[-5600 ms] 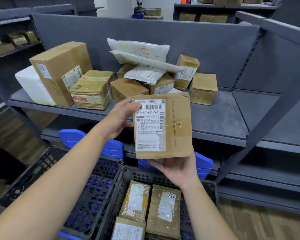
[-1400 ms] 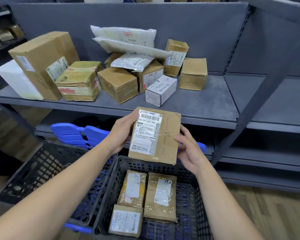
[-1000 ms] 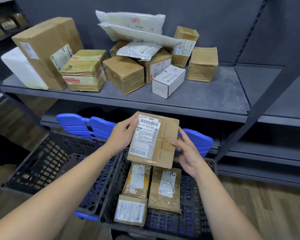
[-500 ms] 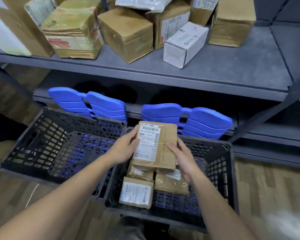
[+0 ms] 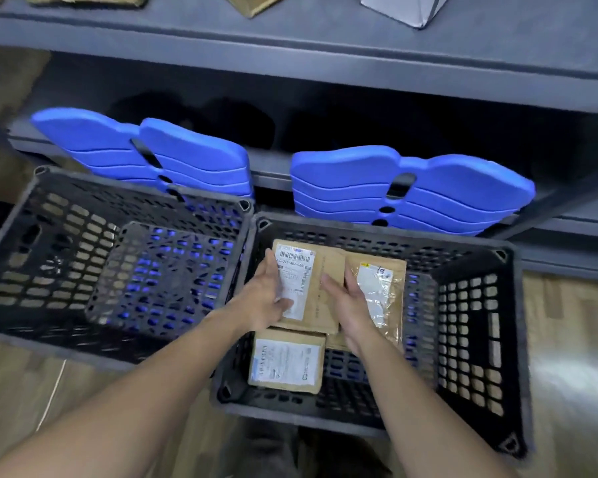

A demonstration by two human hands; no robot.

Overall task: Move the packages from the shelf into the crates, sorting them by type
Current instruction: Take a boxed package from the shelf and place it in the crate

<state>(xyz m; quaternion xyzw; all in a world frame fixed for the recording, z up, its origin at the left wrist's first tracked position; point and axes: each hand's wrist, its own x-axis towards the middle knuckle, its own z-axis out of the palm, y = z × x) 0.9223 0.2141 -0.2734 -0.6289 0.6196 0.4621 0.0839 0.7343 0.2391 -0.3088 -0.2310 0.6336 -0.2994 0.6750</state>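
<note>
A flat brown cardboard package [image 5: 327, 274] with a white barcode label lies in the black right crate [image 5: 480, 339], on top of other packages. My left hand [image 5: 268, 300] rests on its label with straight fingers. My right hand [image 5: 347, 305] lies flat on its right half, fingers extended. Beside it is a brown package [image 5: 382, 288] wrapped in clear tape, and a smaller labelled package [image 5: 287, 360] sits nearer to me. The black left crate [image 5: 66, 253] holds no packages.
Both crates stand on blue chairs whose backs [image 5: 194, 160] [image 5: 411, 188] lean against the grey shelf unit. The upper shelf edge [image 5: 290, 43] runs across the top, with a white box [image 5: 408, 8] and brown box corners just in view. Wooden floor lies around the crates.
Both hands have lowered the flat brown package from above the crate into the right crate, onto the packages there. Their grip has loosened to flat fingers. The view has tilted further down.
</note>
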